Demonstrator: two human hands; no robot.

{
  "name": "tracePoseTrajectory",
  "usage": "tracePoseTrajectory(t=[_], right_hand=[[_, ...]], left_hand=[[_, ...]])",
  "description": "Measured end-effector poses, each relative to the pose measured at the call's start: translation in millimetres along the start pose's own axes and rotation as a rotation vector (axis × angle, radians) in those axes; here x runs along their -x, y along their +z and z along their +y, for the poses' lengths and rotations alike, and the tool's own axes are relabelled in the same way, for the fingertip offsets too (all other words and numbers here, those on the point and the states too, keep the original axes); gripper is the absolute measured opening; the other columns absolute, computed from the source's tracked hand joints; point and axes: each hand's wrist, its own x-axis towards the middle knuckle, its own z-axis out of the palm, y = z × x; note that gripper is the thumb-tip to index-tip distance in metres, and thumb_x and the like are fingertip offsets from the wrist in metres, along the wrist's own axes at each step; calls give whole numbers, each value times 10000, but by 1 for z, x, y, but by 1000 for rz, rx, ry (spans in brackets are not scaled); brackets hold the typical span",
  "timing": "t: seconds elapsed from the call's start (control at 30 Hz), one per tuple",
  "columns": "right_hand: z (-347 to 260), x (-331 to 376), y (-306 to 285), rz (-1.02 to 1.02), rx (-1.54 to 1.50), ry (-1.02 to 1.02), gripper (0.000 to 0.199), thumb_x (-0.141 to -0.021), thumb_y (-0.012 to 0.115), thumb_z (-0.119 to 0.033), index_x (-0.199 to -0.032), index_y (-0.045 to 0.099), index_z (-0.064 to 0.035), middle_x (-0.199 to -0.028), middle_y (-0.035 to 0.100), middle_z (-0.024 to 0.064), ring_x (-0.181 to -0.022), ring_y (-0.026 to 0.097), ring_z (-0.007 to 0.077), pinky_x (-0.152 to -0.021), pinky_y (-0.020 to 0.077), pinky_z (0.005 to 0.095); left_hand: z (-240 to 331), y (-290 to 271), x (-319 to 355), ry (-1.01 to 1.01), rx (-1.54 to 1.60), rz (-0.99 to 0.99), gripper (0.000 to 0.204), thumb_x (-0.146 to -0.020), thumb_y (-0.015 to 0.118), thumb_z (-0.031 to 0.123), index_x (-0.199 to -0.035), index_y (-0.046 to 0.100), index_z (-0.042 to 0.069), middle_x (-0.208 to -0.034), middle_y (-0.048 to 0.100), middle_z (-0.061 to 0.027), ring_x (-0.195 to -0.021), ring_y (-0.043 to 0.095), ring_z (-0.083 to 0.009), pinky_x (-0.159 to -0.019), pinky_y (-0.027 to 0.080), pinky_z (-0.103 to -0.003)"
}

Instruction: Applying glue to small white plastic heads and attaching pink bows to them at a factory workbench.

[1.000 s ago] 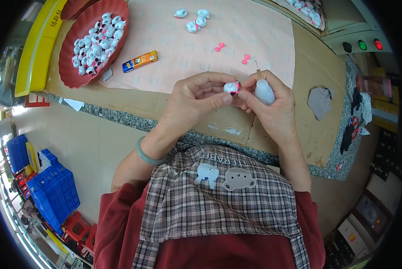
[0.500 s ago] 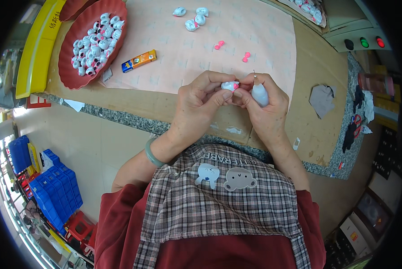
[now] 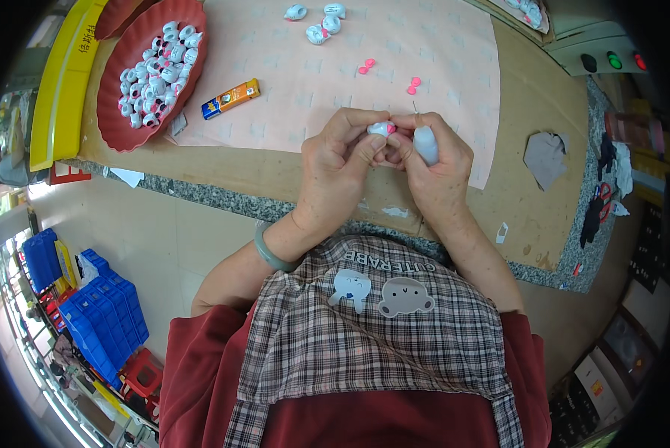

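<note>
The small, glossy white rounded piece with a pink patch [image 3: 380, 128] was located between both bare hands, above the near edge of the pale pink patterned sheet [image 3: 275, 127]. The left hand [image 3: 333, 160] gripped it narrowly, thumb opposed to fingers. The right hand [image 3: 445, 160] was closed around the translucent white squeeze bottle with a thin metal needle [image 3: 426, 144], needle directed toward 12 o'clock; whether its fingertips pressed on the piece could not be told.

Taken from the held piece, 2 bright-pink double-lobed pieces [image 3: 366, 66] lay at 12 and 1 o'clock; 4 loose white rounded pieces [image 3: 331, 25] lay at 11. Between 9 and 10 were the blue-and-orange oblong box [image 3: 231, 98], with a printed label, and the red scalloped bowl [image 3: 111, 127], filled with similar pieces. The black-and-white plaid cloth apron [image 3: 372, 343] bore pale lettering and 2 animal-face motifs.
</note>
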Motion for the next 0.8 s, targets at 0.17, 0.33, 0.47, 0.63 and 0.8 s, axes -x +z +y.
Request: tracePoseTrajectory(t=[0.17, 0.33, 0.47, 0.63, 0.8], right_hand=[[2, -2, 0, -1, -18, 34, 152, -771, 665, 7, -901, 588, -12, -827, 656, 89, -672, 643, 149, -572, 500, 253], [-12, -5, -6, -93, -267, 154, 119, -796, 665, -28, -898, 603, -22, -761, 623, 36, -573, 557, 74, -493, 439, 199], [-13, -8, -16, -202, -562, 280, 138, -815, 663, -64, -931, 601, -25, -734, 588, 13, -526, 477, 39, -452, 375, 168], [-35, 1, -5, -273, -699, 321, 154, -832, 644, -81, -955, 576, -19, -715, 578, 13, -516, 468, 31, -440, 344, 157], [-42, 19, 15, -155, -291, 142, 101, -886, 558, -102, -940, 519, -26, -670, 510, -3, -489, 428, 36, -435, 331, 160]], left_hand=[[1, 1, 2, -5, 12, 1, 202, -887, 529, -22, -1089, 531, -24, -895, 611, -53, -711, 517, -62, -665, 441, -191], [7, -9, 2, -71, 200, -47, 224, -882, 548, 4, -1105, 543, -22, -863, 601, -40, -706, 511, -67, -665, 439, -194], [6, -17, 0, -175, 515, -159, 241, -877, 556, 18, -1116, 552, -12, -845, 604, -39, -699, 518, -74, -662, 446, -204], [14, -25, 13, -193, 661, -192, 245, -873, 562, 30, -1116, 555, -3, -820, 599, -44, -707, 538, -83, -680, 465, -211], [22, -24, 35, -123, 592, -98, 208, -880, 551, 37, -1086, 544, 9, -771, 588, -51, -681, 571, -99, -651, 492, -226]])
